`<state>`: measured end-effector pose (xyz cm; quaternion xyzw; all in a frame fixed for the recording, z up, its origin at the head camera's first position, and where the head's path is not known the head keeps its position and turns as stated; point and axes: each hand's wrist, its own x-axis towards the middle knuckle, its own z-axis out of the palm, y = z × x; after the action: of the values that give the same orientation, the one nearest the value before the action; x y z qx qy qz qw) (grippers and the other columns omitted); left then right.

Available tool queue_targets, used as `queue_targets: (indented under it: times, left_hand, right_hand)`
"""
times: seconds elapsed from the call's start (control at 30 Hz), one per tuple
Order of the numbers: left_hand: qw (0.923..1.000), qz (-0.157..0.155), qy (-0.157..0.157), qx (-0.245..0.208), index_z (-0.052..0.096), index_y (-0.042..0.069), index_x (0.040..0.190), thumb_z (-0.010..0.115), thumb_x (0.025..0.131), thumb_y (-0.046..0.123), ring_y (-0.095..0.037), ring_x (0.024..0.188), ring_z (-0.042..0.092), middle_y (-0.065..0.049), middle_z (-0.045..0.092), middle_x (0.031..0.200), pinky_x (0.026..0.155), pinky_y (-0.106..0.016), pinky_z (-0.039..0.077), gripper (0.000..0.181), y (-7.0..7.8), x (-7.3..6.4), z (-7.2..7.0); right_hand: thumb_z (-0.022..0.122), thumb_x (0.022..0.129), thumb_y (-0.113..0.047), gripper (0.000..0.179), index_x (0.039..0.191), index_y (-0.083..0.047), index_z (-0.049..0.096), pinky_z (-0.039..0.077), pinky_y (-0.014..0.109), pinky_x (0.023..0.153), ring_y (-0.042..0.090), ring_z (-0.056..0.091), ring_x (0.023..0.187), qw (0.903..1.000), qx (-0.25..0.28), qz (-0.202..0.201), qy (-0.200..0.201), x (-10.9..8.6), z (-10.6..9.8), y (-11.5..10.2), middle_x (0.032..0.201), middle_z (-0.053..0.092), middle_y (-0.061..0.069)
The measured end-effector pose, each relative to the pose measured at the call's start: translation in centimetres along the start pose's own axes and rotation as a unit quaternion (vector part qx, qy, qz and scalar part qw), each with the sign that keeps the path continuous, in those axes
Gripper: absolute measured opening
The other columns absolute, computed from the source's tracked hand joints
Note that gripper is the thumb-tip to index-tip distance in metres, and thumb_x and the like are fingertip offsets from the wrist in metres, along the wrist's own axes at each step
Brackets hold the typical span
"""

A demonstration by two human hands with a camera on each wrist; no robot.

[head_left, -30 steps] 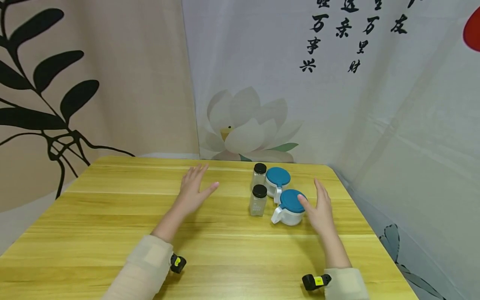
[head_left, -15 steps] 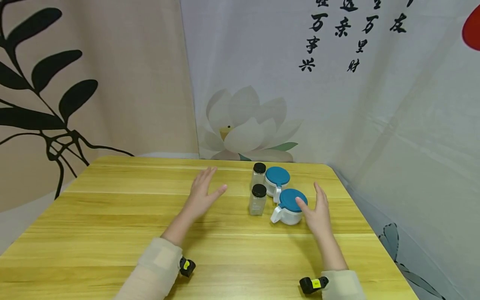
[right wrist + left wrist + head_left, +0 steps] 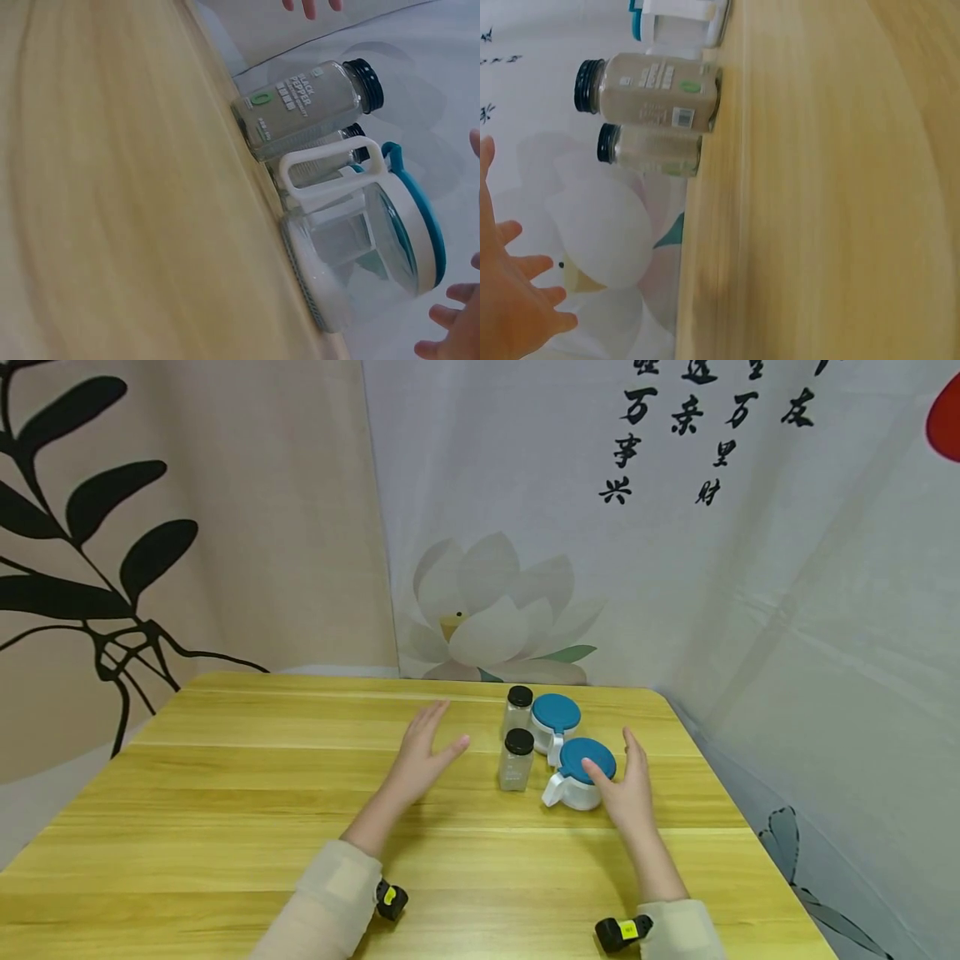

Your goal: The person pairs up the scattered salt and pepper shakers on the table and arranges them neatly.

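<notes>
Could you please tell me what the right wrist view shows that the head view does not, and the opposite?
Only right wrist: the readable words BLACK PEPPER on the front bottle.

Only head: the cream sleeves, the black writing and the red shape on the backdrop.

Both: two black-capped bottles, the front blue-lidded jar and the right hand.

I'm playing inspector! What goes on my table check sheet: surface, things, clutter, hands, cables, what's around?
Surface: wooden table
Job's things: front black-capped jar, labelled BLACK PEPPER; back black-capped jar; front blue-lidded pot; back blue-lidded pot; all upright
Clutter: nothing seen
Hands: left hand, fingers spread, left of both jars; right hand beside the front blue-lidded pot; neither holds anything
Cables: nothing seen
Surroundings: white cloth with lotus and black writing; beige cloth with dark leaves
</notes>
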<state>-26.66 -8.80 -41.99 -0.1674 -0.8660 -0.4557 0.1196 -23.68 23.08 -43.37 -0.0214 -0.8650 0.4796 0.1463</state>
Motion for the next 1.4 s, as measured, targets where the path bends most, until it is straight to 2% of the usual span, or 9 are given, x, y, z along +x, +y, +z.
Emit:
queue_targets:
  times: [0.3,0.6,0.73,1.1,1.4]
  left_hand:
    - [0.9995,-0.008,-0.004,-0.030,0.028,0.018,0.152,0.056,0.093,0.052,-0.034,0.142,0.012,-0.005,0.021,0.156,0.106,-0.063,0.017,0.074,0.5,0.1,1.1]
    - [0.9973,-0.008,0.001,-0.073,0.029,0.019,0.151,0.059,0.092,0.047,-0.031,0.141,0.017,-0.005,0.023,0.155,0.105,-0.062,0.021,0.072,0.9,0.0,2.3]
    - [0.9959,-0.017,0.000,-0.089,0.029,0.019,0.151,0.059,0.092,0.048,-0.029,0.141,0.019,-0.004,0.023,0.155,0.106,-0.060,0.022,0.072,1.1,0.0,2.8]
    - [0.9937,-0.035,-0.002,-0.106,0.031,0.019,0.151,0.060,0.092,0.046,-0.029,0.140,0.023,-0.004,0.026,0.154,0.108,-0.056,0.022,0.070,1.1,0.1,4.2]
    - [0.9909,-0.024,-0.010,-0.132,0.032,0.020,0.150,0.060,0.092,0.046,-0.026,0.139,0.025,-0.003,0.029,0.153,0.109,-0.052,0.023,0.069,1.2,0.1,4.9]
  right_hand:
    - [0.071,0.086,-0.042,0.095,0.153,-0.008,0.013,0.024,0.059,0.106,0.038,0.021,0.138,1.0000,-0.001,-0.005,0.005,-0.2,0.8,0.1,0.154,0.017,0.018]
    - [0.073,0.083,-0.043,0.099,0.153,-0.006,0.013,0.024,0.057,0.107,0.040,0.021,0.138,1.0000,-0.006,-0.001,0.003,-0.2,1.4,0.4,0.153,0.017,0.021]
    - [0.075,0.082,-0.044,0.101,0.153,-0.006,0.013,0.025,0.057,0.107,0.041,0.022,0.137,1.0000,-0.001,0.002,0.001,-0.2,1.5,0.5,0.153,0.017,0.021]
    - [0.077,0.079,-0.044,0.104,0.152,-0.006,0.014,0.022,0.059,0.107,0.042,0.023,0.136,1.0000,-0.007,-0.001,0.000,-0.4,2.0,0.9,0.153,0.018,0.022]
    - [0.078,0.079,-0.042,0.105,0.152,-0.005,0.013,0.023,0.059,0.107,0.042,0.023,0.136,1.0000,-0.008,0.006,-0.002,-0.4,2.0,1.0,0.153,0.017,0.022]
